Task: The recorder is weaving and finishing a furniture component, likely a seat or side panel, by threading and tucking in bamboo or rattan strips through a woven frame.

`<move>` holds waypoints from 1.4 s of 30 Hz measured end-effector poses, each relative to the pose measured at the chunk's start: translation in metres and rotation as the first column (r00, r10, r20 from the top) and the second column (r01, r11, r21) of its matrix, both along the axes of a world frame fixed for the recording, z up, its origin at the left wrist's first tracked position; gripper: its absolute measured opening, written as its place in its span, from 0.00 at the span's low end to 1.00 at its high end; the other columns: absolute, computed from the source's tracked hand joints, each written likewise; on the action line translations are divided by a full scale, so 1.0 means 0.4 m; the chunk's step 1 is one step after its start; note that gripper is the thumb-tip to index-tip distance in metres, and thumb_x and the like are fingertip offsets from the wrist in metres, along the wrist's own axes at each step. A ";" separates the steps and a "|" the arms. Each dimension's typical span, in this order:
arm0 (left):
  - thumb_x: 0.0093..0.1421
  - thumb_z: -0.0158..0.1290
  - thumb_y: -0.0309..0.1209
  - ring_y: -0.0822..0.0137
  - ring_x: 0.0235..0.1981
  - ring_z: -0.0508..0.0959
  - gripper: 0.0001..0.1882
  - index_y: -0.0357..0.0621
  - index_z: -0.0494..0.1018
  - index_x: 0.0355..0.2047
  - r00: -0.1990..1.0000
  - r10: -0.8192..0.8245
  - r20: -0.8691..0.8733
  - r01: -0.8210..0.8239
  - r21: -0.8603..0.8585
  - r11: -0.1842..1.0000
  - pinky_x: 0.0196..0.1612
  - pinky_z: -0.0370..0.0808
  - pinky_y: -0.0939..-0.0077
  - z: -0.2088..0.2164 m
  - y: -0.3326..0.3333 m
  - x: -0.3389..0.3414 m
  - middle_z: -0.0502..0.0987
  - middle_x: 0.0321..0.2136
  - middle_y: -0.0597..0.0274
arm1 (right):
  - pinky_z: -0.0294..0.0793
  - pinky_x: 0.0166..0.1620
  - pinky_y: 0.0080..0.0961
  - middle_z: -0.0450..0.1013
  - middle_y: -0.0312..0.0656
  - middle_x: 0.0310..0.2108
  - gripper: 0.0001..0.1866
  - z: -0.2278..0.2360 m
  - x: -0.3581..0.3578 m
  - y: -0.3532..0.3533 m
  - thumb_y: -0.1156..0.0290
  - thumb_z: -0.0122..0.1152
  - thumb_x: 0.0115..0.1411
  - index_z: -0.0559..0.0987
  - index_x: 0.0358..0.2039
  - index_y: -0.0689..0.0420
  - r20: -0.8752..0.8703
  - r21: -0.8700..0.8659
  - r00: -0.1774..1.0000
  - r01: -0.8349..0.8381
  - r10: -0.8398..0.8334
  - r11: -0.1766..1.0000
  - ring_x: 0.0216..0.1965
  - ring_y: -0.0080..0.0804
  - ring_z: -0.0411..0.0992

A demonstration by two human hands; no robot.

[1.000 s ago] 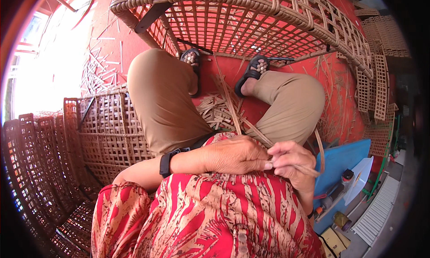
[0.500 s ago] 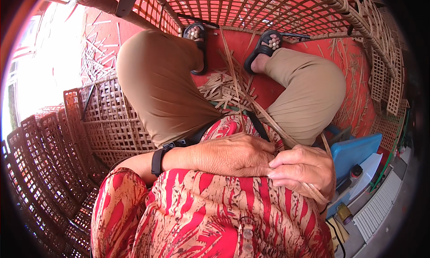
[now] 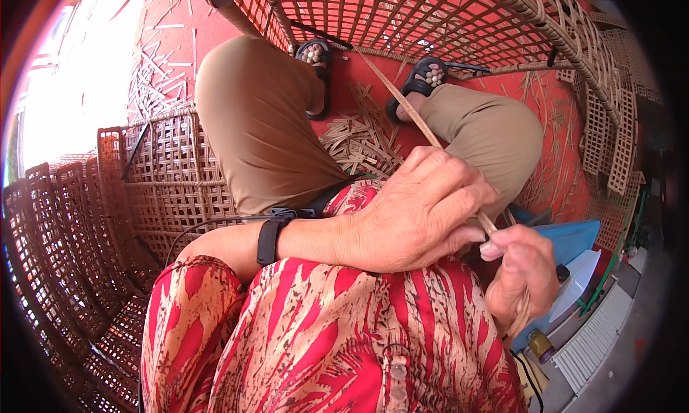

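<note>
At far left, stacked lattice panels (image 3: 64, 255), woven throughout as far as visible; next, a brown woven panel (image 3: 169, 151), also meshed across. Toward the middle, cut cane pieces (image 3: 359, 144) scattered on the red floor (image 3: 343, 79); above, a large cane frame (image 3: 409, 22), apparently woven over most of its visible face. From near its lower edge, a long cane strip (image 3: 404, 103) running down into both hands, unwoven along the visible length; impossible to tell if fastened there. Over the strip, the left hand (image 3: 423, 219), fingers closed on it. Just beside, the right hand (image 3: 527, 269), thumb and fingers pinching the strip, more cane bunched below. Judging by this, meshwork largely done, strip left to work.
</note>
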State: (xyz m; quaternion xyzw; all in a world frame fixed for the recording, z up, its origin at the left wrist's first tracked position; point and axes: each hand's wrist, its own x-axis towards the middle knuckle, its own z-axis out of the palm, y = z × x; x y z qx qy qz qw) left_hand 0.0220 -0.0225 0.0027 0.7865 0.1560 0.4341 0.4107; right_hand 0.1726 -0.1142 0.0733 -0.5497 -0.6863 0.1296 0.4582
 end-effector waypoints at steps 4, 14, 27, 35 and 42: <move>0.48 0.60 0.32 0.61 0.37 0.72 0.24 0.39 0.71 0.45 0.995 0.094 -0.026 -0.088 0.187 0.978 0.39 0.68 0.67 -0.016 -0.009 0.028 0.71 0.36 0.58 | 0.77 0.27 0.22 0.74 0.56 0.36 0.07 -0.019 -0.002 -0.014 0.79 0.50 0.63 0.74 0.41 0.65 -0.290 -0.086 0.952 0.080 -0.101 0.993 0.24 0.30 0.74; 0.48 0.55 0.21 0.61 0.26 0.76 0.24 0.39 0.71 0.49 0.934 0.315 -0.166 -0.245 0.344 0.906 0.32 0.72 0.68 0.020 0.106 0.019 0.76 0.27 0.59 | 0.71 0.25 0.18 0.72 0.58 0.48 0.24 -0.056 0.055 0.008 0.61 0.53 0.65 0.69 0.54 0.65 -0.701 -0.152 0.702 0.030 -0.129 0.988 0.30 0.31 0.74; 0.62 0.47 0.36 0.47 0.31 0.80 0.12 0.45 0.76 0.38 0.496 0.542 -0.678 -0.557 0.231 0.798 0.35 0.76 0.56 -0.149 0.275 -0.111 0.79 0.27 0.48 | 0.67 0.29 0.15 0.68 0.47 0.48 0.20 0.169 0.472 -0.016 0.70 0.53 0.66 0.67 0.53 0.71 -0.873 0.373 0.377 0.109 0.309 0.921 0.33 0.22 0.67; 0.60 0.47 0.34 0.45 0.33 0.78 0.11 0.42 0.75 0.33 0.537 0.490 -0.686 -0.506 0.203 0.838 0.37 0.75 0.53 -0.228 0.326 -0.121 0.78 0.27 0.45 | 0.69 0.31 0.17 0.76 0.49 0.40 0.20 0.350 0.602 0.066 0.62 0.56 0.65 0.73 0.48 0.67 -0.631 0.391 0.771 0.412 -0.086 0.823 0.30 0.25 0.72; 0.62 0.44 0.36 0.46 0.30 0.79 0.13 0.42 0.77 0.33 0.496 0.520 -0.696 -0.507 0.254 0.823 0.34 0.74 0.52 -0.249 0.325 -0.141 0.78 0.27 0.45 | 0.63 0.20 0.13 0.76 0.42 0.33 0.16 0.411 0.837 0.170 0.65 0.65 0.59 0.78 0.43 0.61 -0.785 0.295 0.613 0.493 -0.087 0.819 0.22 0.18 0.67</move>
